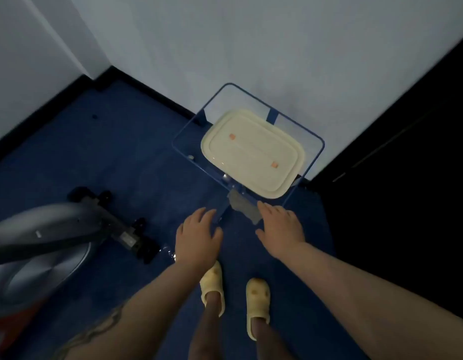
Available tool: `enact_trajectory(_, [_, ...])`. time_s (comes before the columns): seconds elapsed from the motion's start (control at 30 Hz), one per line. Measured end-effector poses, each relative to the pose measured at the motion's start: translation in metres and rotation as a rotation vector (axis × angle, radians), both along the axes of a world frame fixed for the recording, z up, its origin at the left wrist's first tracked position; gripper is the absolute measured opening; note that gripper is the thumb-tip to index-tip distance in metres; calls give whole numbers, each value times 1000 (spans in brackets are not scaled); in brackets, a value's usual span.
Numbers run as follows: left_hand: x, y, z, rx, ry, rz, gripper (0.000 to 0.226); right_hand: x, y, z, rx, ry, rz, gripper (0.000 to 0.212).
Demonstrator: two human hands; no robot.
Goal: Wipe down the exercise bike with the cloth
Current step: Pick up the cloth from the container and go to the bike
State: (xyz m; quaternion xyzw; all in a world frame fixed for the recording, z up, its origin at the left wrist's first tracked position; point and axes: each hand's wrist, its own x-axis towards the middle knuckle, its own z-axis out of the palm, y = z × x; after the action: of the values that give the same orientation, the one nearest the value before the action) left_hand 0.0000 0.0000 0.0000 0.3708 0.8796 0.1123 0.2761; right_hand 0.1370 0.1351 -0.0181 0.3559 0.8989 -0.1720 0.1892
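The right hand [281,227] reaches forward with its fingers straight and loosely spread, palm down, and its fingertips lie at the near edge of a grey cloth [242,207]; whether they already touch it cannot be told. The left hand [197,235] is held out level with it, at nine o'clock from the right hand, its fingers likewise relaxed and apart and holding nothing. The cloth lies crumpled between the two hands and a little beyond them, at twelve o'clock, draped over the near edge of a small clear table [184,154] with a blue frame. On that table, further toward twelve o'clock, sits a cream tray [251,154], close against a pale wall [277,48]. The exercise bike [43,242] stands well apart from the cloth, at about nine o'clock from the left hand, its grey housing and black base bar resting on the blue carpet [121,152]. Below the hands, at six o'clock, the person's feet wear yellow slippers [212,284]. The step in hand appears to be fetching the cloth, so no wiping has begun. The next move calls for the right hand to close on the cloth and lift it clear of the table edge without nudging the tray, then a turn toward nine o'clock to bring it to the bike.
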Motion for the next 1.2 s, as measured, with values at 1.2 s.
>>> enact_trajectory(1.2, [-10, -49, 93, 180, 114, 336, 47, -34, -2, 119, -125, 791, 85, 15])
